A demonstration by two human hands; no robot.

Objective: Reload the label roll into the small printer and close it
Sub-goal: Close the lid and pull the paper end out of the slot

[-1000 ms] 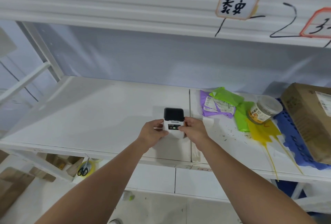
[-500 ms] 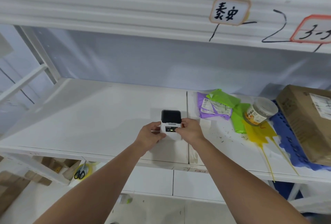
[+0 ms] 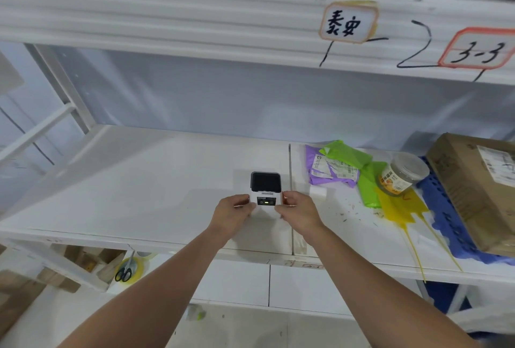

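Note:
A small white printer (image 3: pixel 265 191) with a dark lid and a lit green indicator stands on the white shelf (image 3: pixel 139 180). Its lid looks closed. My left hand (image 3: pixel 232 215) grips its left side and my right hand (image 3: pixel 298 212) grips its right side. A white label roll (image 3: pixel 317 192) lies on the shelf just right of my right hand, apart from the printer.
Right of the printer lie purple (image 3: pixel 328 169) and green mailer bags (image 3: pixel 367 180), a tipped plastic jar (image 3: pixel 401 173), a yellow bag (image 3: pixel 401 205), a blue bag (image 3: pixel 446 216) and a cardboard box (image 3: pixel 479 189). Scissors on a tape roll (image 3: pixel 126 269) sit below left. An upper shelf overhangs.
Both hands stay on the printer's sides with only small finger shifts. The view has tilted slightly; the printer has not visibly moved on the shelf.

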